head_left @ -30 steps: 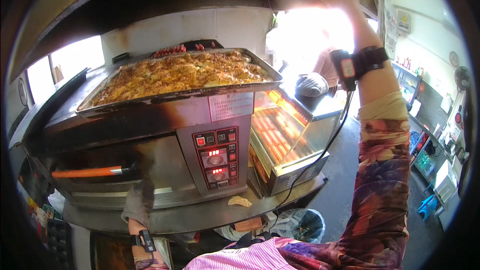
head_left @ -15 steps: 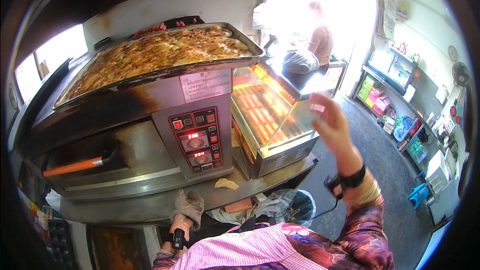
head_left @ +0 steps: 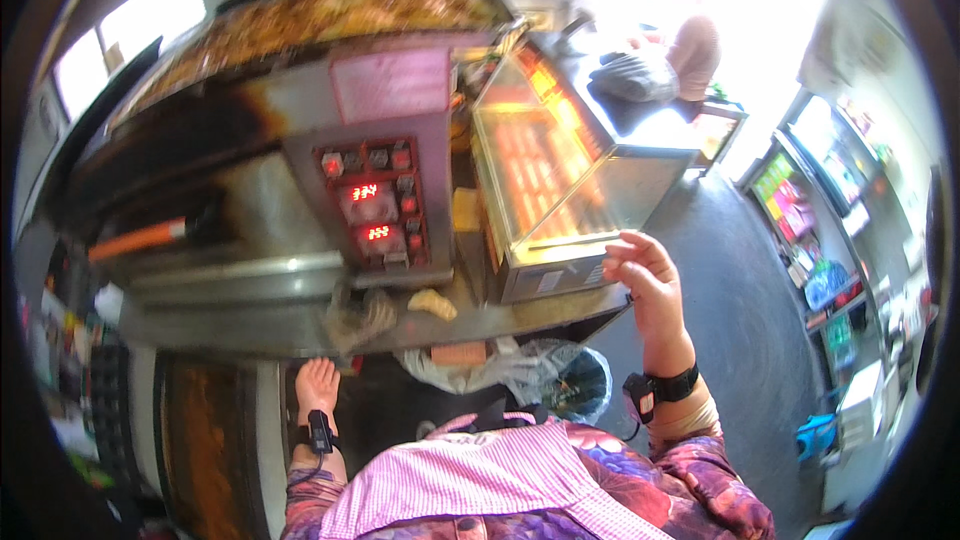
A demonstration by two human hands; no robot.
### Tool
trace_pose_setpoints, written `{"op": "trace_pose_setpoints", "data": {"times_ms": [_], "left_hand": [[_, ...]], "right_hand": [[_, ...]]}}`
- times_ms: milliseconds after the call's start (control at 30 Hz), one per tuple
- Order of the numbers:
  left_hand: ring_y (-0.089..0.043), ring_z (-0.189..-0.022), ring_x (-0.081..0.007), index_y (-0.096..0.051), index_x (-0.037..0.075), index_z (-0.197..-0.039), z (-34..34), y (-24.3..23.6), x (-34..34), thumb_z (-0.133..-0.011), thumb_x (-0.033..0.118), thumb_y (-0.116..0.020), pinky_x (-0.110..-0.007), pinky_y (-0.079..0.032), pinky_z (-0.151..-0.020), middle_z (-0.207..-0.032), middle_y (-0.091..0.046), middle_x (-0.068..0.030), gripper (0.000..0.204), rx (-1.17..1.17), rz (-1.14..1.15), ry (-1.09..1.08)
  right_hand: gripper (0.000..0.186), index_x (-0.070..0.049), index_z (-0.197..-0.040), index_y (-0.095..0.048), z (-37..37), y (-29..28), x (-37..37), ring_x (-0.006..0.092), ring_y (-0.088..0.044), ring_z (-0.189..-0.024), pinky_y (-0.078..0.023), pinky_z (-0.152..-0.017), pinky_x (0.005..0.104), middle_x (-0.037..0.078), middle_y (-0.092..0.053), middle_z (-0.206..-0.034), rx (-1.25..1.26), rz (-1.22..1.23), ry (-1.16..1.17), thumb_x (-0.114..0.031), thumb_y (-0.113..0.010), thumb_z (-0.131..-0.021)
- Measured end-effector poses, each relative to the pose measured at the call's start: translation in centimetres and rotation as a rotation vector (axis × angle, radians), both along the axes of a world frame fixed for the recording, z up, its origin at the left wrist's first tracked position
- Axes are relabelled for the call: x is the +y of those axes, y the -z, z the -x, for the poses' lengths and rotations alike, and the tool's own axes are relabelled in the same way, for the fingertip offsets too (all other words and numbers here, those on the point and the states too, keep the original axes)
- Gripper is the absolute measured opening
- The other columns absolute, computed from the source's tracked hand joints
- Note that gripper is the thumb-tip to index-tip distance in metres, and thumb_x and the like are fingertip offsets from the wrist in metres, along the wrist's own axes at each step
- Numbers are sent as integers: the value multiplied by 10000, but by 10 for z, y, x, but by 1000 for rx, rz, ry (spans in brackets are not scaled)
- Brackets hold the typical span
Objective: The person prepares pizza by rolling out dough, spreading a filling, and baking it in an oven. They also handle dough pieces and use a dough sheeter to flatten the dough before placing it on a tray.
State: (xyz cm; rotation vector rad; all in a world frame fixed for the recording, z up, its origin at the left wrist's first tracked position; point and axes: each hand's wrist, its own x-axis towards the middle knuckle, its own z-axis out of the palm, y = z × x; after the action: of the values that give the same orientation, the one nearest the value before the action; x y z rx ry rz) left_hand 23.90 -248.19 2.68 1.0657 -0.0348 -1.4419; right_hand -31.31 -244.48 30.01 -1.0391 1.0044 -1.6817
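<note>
My left hand (head_left: 317,385) is bare and open, just below the counter's front edge. Above it, a crumpled grey glove (head_left: 362,318) rests on the steel counter, apart from the fingers. My right hand (head_left: 645,270) is raised beside the lower right corner of a glass sausage warmer (head_left: 540,175). Its fingers are loosely bent and apart, with nothing visible in them; whether they touch the warmer I cannot tell. A pale piece of flatbread or dough (head_left: 432,304) lies on the counter between the glove and the warmer.
The oven (head_left: 240,190) with an orange handle and lit red displays stands at left. A large tray of browned food (head_left: 330,15) sits on top. Below the counter hangs a plastic-lined bin (head_left: 575,385). Another person (head_left: 695,55) stands beyond the warmer; shelves (head_left: 800,210) line the right.
My left hand has come out of or let go of the grey glove and drawn back toward me. My right hand has lowered. The view has tilted downward and blurred.
</note>
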Motion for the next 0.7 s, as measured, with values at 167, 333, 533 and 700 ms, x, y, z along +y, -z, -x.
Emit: {"op": "trace_pose_setpoints", "data": {"times_ms": [167,333,533,700], "left_hand": [[-572,-1065,-267,-527,2,-1143,35,-14,164,-910,226,-524,-408,-463,-942,-1161,-592,-133,323,131,11,-67],[-587,-973,-234,-545,12,-1111,63,-10,333,-913,232,-515,-385,-476,-897,-1070,-616,-109,297,123,-157,-397],[-587,-948,-230,-549,10,-1118,95,-8,496,-910,220,-503,-381,-474,-874,-1040,-620,-105,299,164,-59,-682],[-596,-954,-246,-558,1,-1127,135,-20,581,-898,206,-523,-379,-476,-878,-1077,-622,-128,310,153,136,-752]], "right_hand": [[314,14,-1165,-542,-16,20,-20,153,-592,-758,-490,-734,278,68,-606,-882,-160,18,-171,13,-562,-851],[304,10,-1134,-547,-67,45,-36,142,-559,-738,-470,-726,280,37,-568,-820,-270,-39,-397,15,-545,-830],[348,-12,-1158,-565,-147,55,19,143,-547,-788,-454,-746,295,26,-568,-878,-328,-78,-672,2,-549,-811],[270,-16,-1143,-551,-192,50,92,114,-448,-717,-386,-673,261,6,-493,-814,-351,-141,-839,-69,-550,-879]]}}
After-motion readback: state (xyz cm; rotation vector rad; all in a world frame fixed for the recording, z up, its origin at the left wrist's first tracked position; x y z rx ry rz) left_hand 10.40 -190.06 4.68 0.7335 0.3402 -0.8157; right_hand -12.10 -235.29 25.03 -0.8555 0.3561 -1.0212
